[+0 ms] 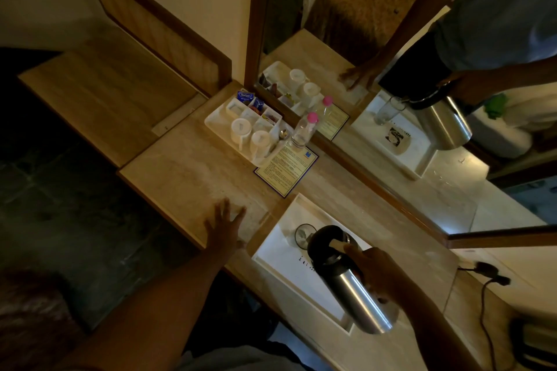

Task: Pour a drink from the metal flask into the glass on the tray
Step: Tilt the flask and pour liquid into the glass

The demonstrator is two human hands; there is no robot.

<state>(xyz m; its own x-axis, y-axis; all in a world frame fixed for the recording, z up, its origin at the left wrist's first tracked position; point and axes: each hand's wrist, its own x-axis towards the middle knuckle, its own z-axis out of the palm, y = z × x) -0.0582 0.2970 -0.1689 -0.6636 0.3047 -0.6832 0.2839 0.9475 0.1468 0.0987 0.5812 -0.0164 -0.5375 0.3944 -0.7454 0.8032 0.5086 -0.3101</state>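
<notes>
A steel flask [358, 292] with a black top is tilted over a white tray [277, 253] on the counter. Its black spout end hangs right above a clear glass [303, 235] that stands on the tray. My right hand [379, 271] grips the flask by its handle side, thumb up on the lid lever. My left hand [226, 227] rests flat on the counter to the left of the tray, fingers spread, holding nothing. Whether liquid is flowing cannot be made out in the dim light.
A white condiment tray [217, 123] with two upturned cups, tea sachets and a spoon sits farther back. A pink-capped water bottle [303, 129] stands on a printed card [286, 167]. A framed mirror [422, 99] runs behind. A black cable [485, 301] lies at right.
</notes>
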